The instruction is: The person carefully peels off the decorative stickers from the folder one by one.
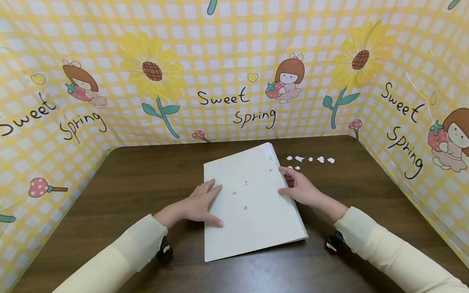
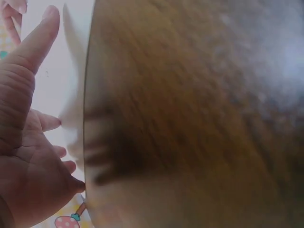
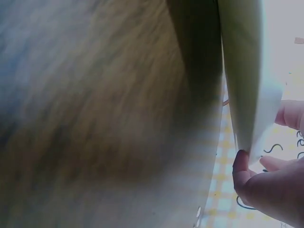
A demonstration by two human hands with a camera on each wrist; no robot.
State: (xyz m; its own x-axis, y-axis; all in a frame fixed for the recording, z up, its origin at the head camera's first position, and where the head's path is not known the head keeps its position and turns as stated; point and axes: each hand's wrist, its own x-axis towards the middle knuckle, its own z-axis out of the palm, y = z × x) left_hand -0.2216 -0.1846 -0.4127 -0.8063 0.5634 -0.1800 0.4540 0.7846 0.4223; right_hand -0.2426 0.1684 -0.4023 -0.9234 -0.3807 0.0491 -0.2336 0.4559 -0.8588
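Note:
A large cream folder (image 1: 253, 228) lies askew in the middle of the table, its right side raised above the tabletop. Several tiny stickers (image 1: 246, 182) dot its cover, and a pale label (image 1: 270, 154) sits at the far right corner. My left hand (image 1: 199, 202) rests along the left edge, fingers spread and fairly straight, the thumb on the cover. At the opposite edge my right hand (image 1: 300, 188) grips the folder, thumb on the cover and fingers curled round the side. The right wrist view shows fingertips (image 3: 241, 161) at the folder's thick edge (image 3: 242, 71).
Several small white paper scraps (image 1: 299, 158) lie in rows on the brown table (image 1: 146, 175) beyond the right hand. A yellow checked cloth (image 1: 220, 49) with printed flowers and figures hangs around the back and both sides.

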